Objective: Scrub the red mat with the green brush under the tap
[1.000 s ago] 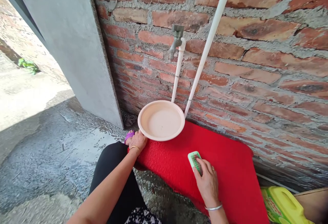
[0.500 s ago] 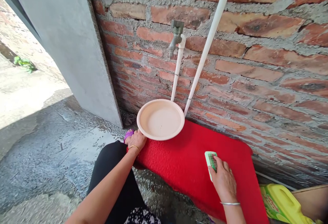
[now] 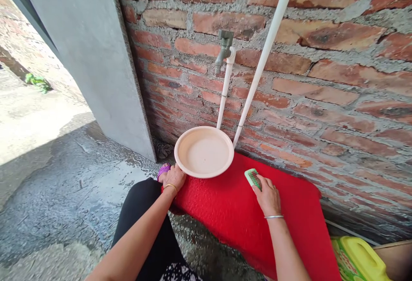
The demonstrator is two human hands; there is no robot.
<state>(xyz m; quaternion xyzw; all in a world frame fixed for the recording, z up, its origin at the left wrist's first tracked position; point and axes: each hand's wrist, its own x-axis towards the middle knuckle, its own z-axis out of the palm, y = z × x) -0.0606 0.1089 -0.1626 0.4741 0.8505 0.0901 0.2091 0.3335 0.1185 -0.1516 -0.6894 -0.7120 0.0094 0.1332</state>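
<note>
The right hand (image 3: 269,193) grips a green scrubbing brush (image 3: 251,178) on the red cloth (image 3: 219,208), to the right of the pale plastic basin (image 3: 206,174). The left hand (image 3: 175,177) rests at the cloth's left edge, just beside the basin; I cannot tell whether it is closed on the fabric.

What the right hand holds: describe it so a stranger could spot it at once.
Below the brick wall, red cloth is spread out. On it, toward the wall, the right hand grips a small, brush-like tool. It is oblong and green, unlike the round, peach-coloured basin to its left.
</note>
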